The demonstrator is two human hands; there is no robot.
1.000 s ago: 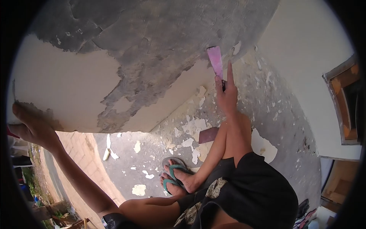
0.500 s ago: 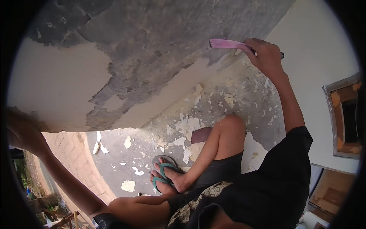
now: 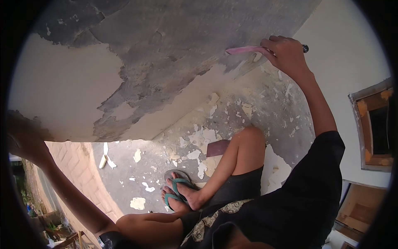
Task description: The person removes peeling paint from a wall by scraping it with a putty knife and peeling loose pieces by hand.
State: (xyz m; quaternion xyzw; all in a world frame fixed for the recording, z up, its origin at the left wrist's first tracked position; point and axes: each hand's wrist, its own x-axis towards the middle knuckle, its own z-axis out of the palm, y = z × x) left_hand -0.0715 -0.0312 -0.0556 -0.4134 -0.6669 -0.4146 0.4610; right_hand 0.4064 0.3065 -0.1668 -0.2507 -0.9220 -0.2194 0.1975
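Observation:
My right hand [image 3: 286, 54] is closed round the handle of a scraper [image 3: 244, 50] with a pinkish, paint-smeared blade. The blade's tip meets the grey wall [image 3: 174, 37], from which pale paint has come away in ragged patches. A stretch of cream paint [image 3: 74, 79] still covers the wall's left part. At the far left, my left hand [image 3: 27, 143] is up by the wall's edge, dark with shadow, its fingers hard to make out.
Paint flakes [image 3: 138, 203] lie scattered over the grey floor [image 3: 124, 182]. A flat maroon piece [image 3: 217, 148] is beside my knee. My feet wear green-strapped sandals [image 3: 181, 182]. On the right are a white wall [image 3: 344, 70] and a wooden frame [image 3: 369, 124]; brick paving [image 3: 78, 170] lies left.
The scraper's blade has turned more edge-on and its tip has moved slightly down along the wall. My right hand has lifted a little. My left hand stays by the wall's edge.

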